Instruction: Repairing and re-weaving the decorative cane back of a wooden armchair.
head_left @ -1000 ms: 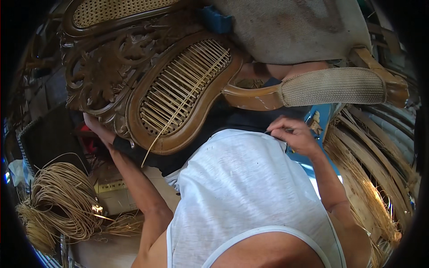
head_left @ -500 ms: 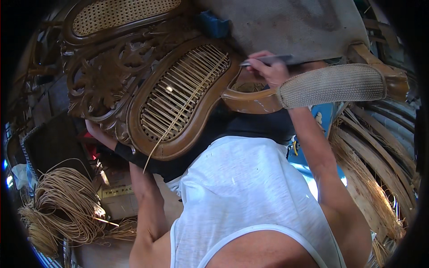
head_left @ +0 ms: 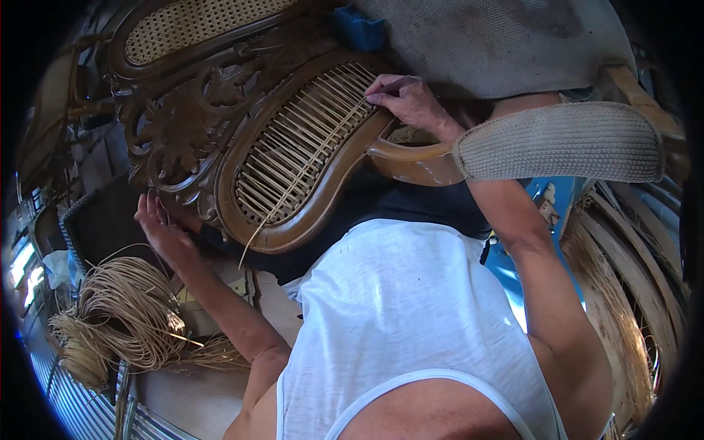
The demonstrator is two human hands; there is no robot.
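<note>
A brown carved wooden chair back [head_left: 345, 165] lies across my lap, its curved opening strung with cane strands [head_left: 293, 139]. Most strands run across the opening, and a few run lengthwise along the near side. One loose cane end [head_left: 249, 246] hangs over the lower rim. My right hand [head_left: 411, 103] is closed in a pinch at the upper right end of the strands. A dark part of a slim pointed tool shows between its fingers; its tip is hidden. My left hand [head_left: 165, 231] holds nothing, fingers apart, beside the lower left of the carved scrollwork [head_left: 176, 147].
A coil of cane [head_left: 132, 308] lies at the left. The chair's woven armrest pad [head_left: 561, 143] juts over my right forearm. Another woven cane panel [head_left: 194, 29] is at the far left. A blue object [head_left: 359, 29] sits behind the frame. Long fibrous strips [head_left: 623, 257] stand at the right.
My left hand has come out from under the frame to its left side. My right hand has moved left onto the strand ends, and the tool has turned mostly out of sight.
</note>
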